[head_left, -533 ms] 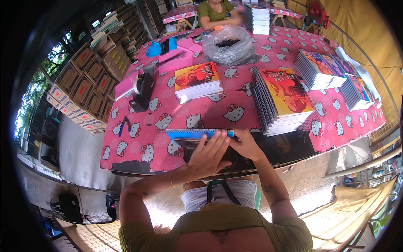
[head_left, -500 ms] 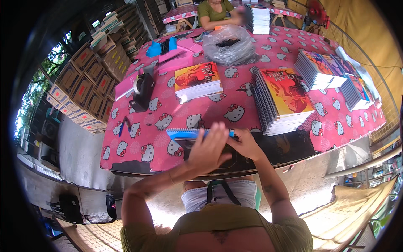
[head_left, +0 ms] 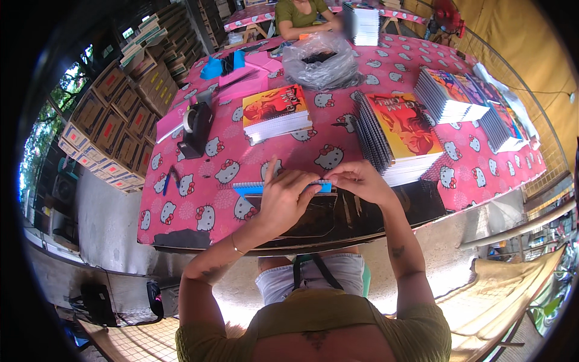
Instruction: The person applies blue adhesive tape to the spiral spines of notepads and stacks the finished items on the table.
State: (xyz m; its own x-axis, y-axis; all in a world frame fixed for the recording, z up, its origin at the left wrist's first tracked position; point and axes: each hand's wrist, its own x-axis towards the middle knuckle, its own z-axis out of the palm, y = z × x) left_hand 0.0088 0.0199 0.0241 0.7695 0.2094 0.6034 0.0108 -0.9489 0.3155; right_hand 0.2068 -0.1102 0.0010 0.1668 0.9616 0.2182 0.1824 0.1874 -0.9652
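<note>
A spiral notebook (head_left: 250, 189) with a blue edge lies at the table's near side, its coil along the far edge. My left hand (head_left: 283, 198) rests over its middle, one finger raised, with the thumb and other fingers bent together on the notebook near the coil's right part. At the coil's right end my right hand (head_left: 365, 183) pinches with its fingertips; whether they hold the coil's tip is too small to tell. To the right of that hand stands a tall stack of orange-covered spiral notebooks (head_left: 404, 130). A smaller orange-covered stack (head_left: 274, 111) sits farther off, left of centre.
A black tape dispenser (head_left: 196, 130) and pens (head_left: 170, 180) are at left. Pink and blue sheets (head_left: 244, 78) and a clear plastic bag (head_left: 319, 63) lie farther back. More notebook stacks (head_left: 449, 93) stand at right. Across the table sits another person (head_left: 301, 17). Cartons (head_left: 105, 130) rise beyond the left edge.
My left hand has gone from flat and outstretched to bent fingers at the coil. My right hand has moved up to the coil's right end and pinches there. The view has shifted slightly.
</note>
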